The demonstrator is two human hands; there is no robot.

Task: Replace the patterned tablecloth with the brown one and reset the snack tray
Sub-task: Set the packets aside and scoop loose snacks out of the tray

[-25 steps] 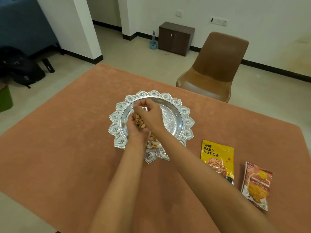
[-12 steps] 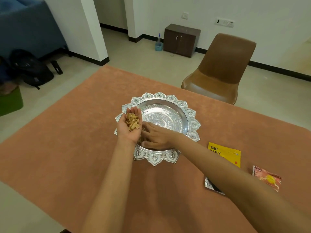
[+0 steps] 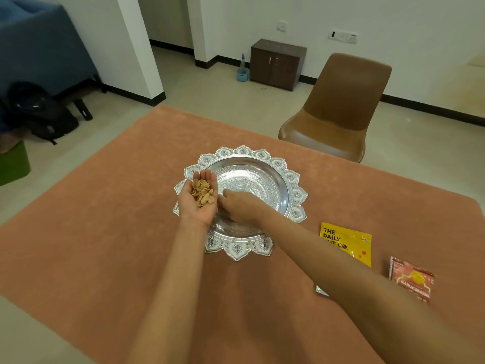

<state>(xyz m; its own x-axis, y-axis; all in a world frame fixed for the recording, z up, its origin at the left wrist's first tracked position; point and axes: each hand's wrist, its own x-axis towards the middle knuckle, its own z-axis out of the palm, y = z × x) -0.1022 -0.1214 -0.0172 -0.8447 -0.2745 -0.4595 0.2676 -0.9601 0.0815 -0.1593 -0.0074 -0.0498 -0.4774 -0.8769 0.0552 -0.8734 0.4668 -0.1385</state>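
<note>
Far left: blue sofa (image 3: 34,51) against the wall; black backpack (image 3: 44,114) on the floor in front of it; a green object (image 3: 13,166) at the frame edge, cut off, kind unclear; white pillar (image 3: 136,46) behind.

Brown tablecloth (image 3: 91,245) covers the table from the near edge to the far corner, lying flat.

Centre: silver tray (image 3: 265,179) with a petal-shaped rim sits on the cloth, roughly mid-table; its embossed bowl looks bare where it shows.

Left hand (image 3: 199,206) is palm up over the tray's left rim, fingers together and nearly straight, cupping a small heap of pale nut shells (image 3: 202,193); this hand hides part of the left rim.

Right hand (image 3: 242,207) is palm down inside the tray, just beside the left hand, fingers pointing left; its fingertips are blurred and partly tucked behind the left hand, so I cannot tell whether they pinch anything.

Behind, on the floor: blue spray bottle (image 3: 242,69) touching or just beside a low dark cabinet (image 3: 278,64); brown chair (image 3: 338,109) stands at the far right edge of the table; wall switch plate (image 3: 343,37) above.

Right: yellow snack packet (image 3: 351,243) lies flat on the cloth near the tray, its lower left part hidden by the right forearm; red snack packet (image 3: 412,279) lies further right, apart from the yellow one; its print is blurred.
</note>
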